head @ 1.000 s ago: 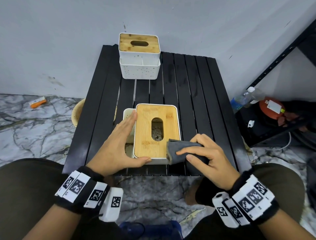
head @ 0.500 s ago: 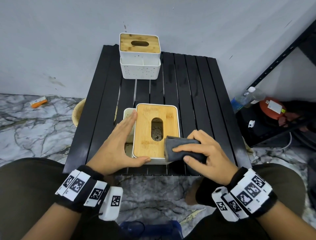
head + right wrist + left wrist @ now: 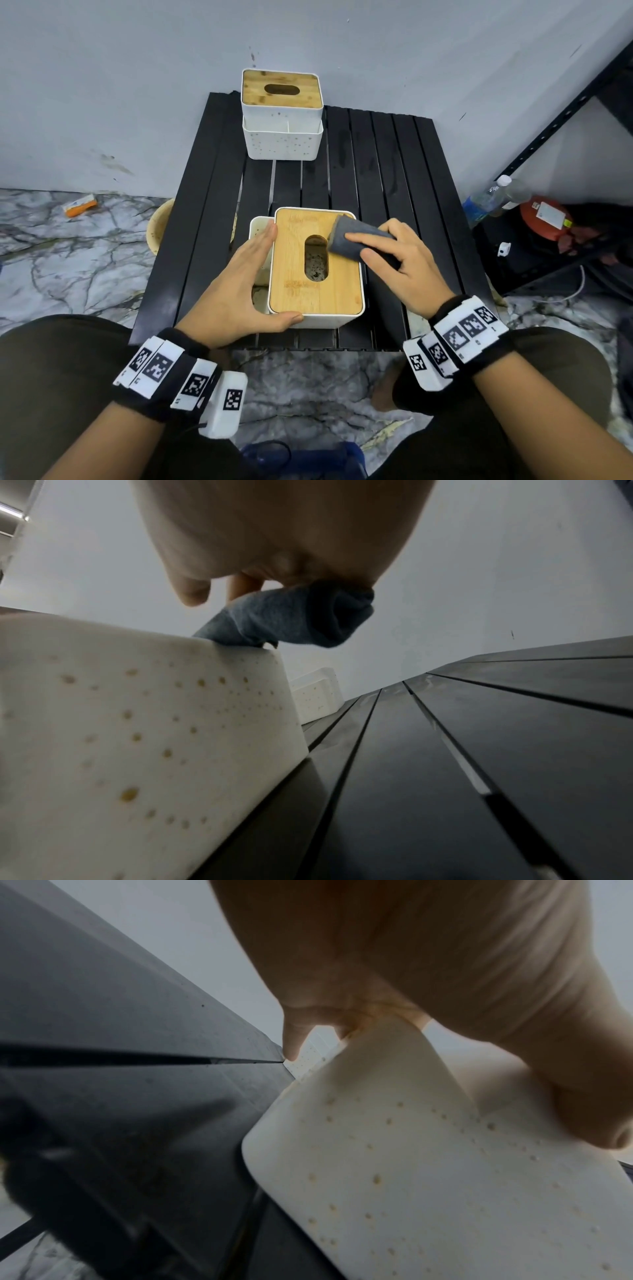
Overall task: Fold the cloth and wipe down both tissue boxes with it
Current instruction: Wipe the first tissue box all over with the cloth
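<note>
Two tissue boxes sitting on black slatted table [image 3: 424,178]: near box [image 3: 317,270] at front edge, far box [image 3: 282,114] by wall. Left hand [image 3: 236,291] bracing near box, fingers straight and together along left side, thumb lying against front wall. Right hand [image 3: 402,260] pinching folded grey cloth [image 3: 356,240] between thumb and fingers, pressing it onto far right corner of bamboo lid [image 3: 294,267]. Cloth tail overhanging right edge.

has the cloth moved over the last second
Yes: the cloth slid from the near box's near right corner toward its far right corner, away from the person.
</note>
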